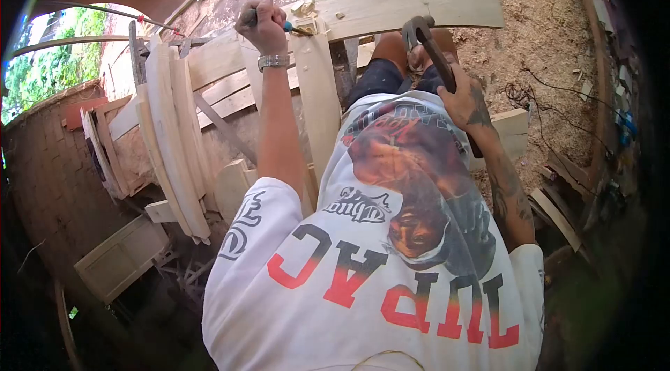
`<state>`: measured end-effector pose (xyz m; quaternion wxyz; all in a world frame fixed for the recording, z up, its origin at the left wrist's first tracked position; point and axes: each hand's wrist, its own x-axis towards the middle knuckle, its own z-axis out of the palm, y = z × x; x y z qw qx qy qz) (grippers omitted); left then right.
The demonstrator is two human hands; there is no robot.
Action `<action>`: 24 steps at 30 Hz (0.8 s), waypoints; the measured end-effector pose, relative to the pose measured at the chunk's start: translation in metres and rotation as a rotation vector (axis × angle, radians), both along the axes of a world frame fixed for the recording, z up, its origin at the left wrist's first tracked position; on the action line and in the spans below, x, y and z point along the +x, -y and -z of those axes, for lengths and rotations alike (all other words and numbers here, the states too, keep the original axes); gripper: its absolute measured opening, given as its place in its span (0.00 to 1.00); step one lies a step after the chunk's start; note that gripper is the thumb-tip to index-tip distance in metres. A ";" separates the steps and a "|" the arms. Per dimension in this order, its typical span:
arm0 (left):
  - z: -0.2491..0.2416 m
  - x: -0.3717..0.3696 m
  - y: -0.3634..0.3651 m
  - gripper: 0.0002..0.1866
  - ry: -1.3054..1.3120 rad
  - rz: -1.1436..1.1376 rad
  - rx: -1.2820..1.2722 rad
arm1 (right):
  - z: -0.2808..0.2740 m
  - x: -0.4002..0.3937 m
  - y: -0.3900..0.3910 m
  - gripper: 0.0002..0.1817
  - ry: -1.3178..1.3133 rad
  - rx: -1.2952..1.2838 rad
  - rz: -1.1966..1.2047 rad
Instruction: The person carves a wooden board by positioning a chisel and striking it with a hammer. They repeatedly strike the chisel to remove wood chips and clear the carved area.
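My left hand [267, 30] is closed in a fist around a chisel with a blue collar [287, 25]. The chisel's blade points right, at the notched joint [309, 24] where a pale upright board [315, 85] meets a wide curved plank [426, 4]. Wood chips lie on the plank around this joint. My right hand [462, 100] grips a claw hammer [440, 57] by its dark handle. The hammer's head is raised over my lap, near the plank's lower edge and apart from the chisel.
Several pale boards [167, 134] stand stacked to the left, beside a brick wall [52, 134]. A wooden panel [122, 259] lies lower left. Shavings [544, 50] cover the ground at right, with dark cables [537, 99] across them. Scrap boards [556, 217] lean at lower right.
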<state>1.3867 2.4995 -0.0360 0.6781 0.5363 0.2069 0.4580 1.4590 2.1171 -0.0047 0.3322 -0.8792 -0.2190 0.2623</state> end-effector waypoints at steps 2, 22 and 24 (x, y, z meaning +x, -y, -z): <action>-0.008 0.000 0.003 0.17 -0.003 0.027 0.035 | -0.003 0.000 -0.009 0.18 0.053 0.022 -0.025; 0.000 0.002 -0.007 0.18 0.025 0.078 0.092 | -0.031 0.005 -0.066 0.20 0.056 -0.065 -0.172; -0.002 -0.002 -0.006 0.18 0.038 0.085 0.049 | -0.022 0.005 -0.063 0.20 0.078 -0.039 -0.182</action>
